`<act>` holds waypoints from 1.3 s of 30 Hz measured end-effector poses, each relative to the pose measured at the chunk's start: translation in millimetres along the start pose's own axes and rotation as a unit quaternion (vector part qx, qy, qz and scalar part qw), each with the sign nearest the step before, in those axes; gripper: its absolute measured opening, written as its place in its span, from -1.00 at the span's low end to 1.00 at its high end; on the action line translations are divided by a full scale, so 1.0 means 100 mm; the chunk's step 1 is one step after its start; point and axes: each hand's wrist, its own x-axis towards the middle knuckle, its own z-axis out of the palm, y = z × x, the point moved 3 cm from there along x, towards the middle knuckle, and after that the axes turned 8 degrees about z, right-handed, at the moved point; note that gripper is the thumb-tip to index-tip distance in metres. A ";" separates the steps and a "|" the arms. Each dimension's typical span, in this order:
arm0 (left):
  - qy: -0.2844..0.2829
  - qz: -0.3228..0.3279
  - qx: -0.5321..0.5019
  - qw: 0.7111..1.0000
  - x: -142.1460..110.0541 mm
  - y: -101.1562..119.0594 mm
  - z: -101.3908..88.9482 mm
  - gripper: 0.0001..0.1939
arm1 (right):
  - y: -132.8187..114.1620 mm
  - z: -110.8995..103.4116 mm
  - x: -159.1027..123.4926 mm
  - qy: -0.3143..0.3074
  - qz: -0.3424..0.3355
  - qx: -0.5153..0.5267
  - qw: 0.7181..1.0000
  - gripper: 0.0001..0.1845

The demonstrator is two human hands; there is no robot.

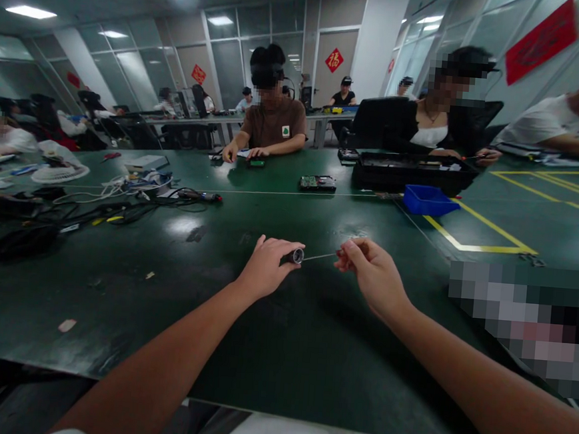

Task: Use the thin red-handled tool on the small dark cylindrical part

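Observation:
My left hand (267,263) is closed round a small dark cylinder (297,256) with a round, glassy-looking end that faces me, perhaps a flashlight or a lens. From the pinched fingers of my right hand (366,266) a thin metal shaft (319,255) points left, its tip at or very near the cylinder's end. Whether the tip touches it, I cannot tell. My right fingers hide the shaft's other end, so its kind is unclear. Both hands are just above the dark green table (279,350).
Cables (120,204) and a white fan (60,165) lie on the left. Ahead are a circuit-board device (317,183), a blue bin (428,200) and a long black tray (413,175). Across the table sits a person in brown (275,122); other people work to the right.

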 end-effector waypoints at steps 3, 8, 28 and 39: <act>-0.004 0.002 -0.004 1.000 0.00 0.03 0.01 -0.62 | -0.08 0.01 -0.06 0.016 -0.034 -0.068 0.997 -0.73; 0.005 0.003 -0.012 1.000 -0.01 0.04 0.02 -0.61 | -0.14 0.02 -0.13 0.025 -0.065 -0.139 0.988 -0.73; -0.016 -0.006 -0.028 0.999 -0.02 0.05 0.08 -0.61 | -0.19 0.02 -0.20 0.006 -0.127 -0.179 0.976 -0.76; -0.022 -0.001 -0.032 0.999 -0.04 0.02 0.10 -0.61 | -0.17 0.02 -0.18 0.009 -0.114 -0.232 0.966 -0.71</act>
